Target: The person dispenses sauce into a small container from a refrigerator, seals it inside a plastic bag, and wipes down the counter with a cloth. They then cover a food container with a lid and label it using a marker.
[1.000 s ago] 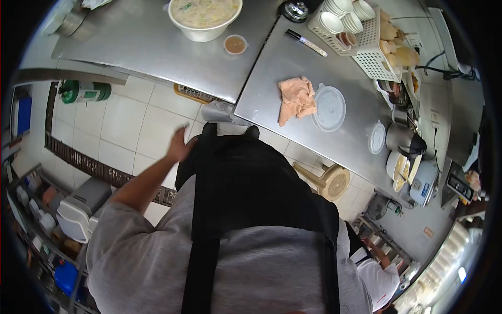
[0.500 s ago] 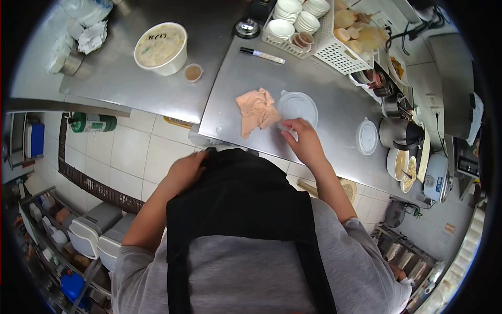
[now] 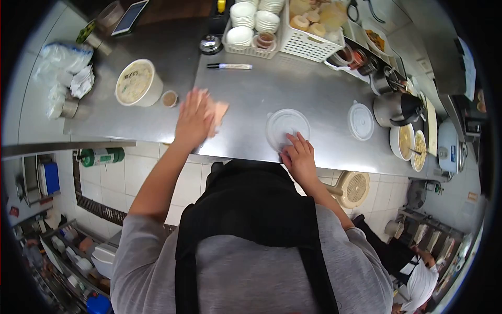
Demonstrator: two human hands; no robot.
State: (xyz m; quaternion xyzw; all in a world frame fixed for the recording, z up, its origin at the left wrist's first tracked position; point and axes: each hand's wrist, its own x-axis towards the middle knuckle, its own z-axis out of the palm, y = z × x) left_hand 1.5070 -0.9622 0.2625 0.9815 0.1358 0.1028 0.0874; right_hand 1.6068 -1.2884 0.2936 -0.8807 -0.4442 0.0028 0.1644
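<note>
On the steel counter, my left hand (image 3: 194, 119) lies flat with fingers stretched out over a crumpled peach cloth (image 3: 219, 111); the hand is slightly blurred. My right hand (image 3: 299, 156) rests at the near right edge of a round translucent plastic lid (image 3: 285, 124). Its fingers are partly spread and touch the lid, which lies flat on the counter. Left of my left hand stand a small cup of brown sauce (image 3: 170, 98) and a white tub with a clear, hand-marked lid (image 3: 151, 94). A marker pen (image 3: 230, 66) lies beyond the cloth.
Another round lid (image 3: 361, 121) lies to the right, before a steel jug (image 3: 392, 110) and two bowls of food (image 3: 401, 137). A basket of white cups (image 3: 251, 49), a white crate (image 3: 314, 49) and a bell (image 3: 210, 44) stand at the back. A co-worker (image 3: 413, 267) is behind at right.
My left hand has come up from my apron onto the cloth, which now sits further left. The right hand has shifted onto the lid's near edge. The view has turned slightly.
</note>
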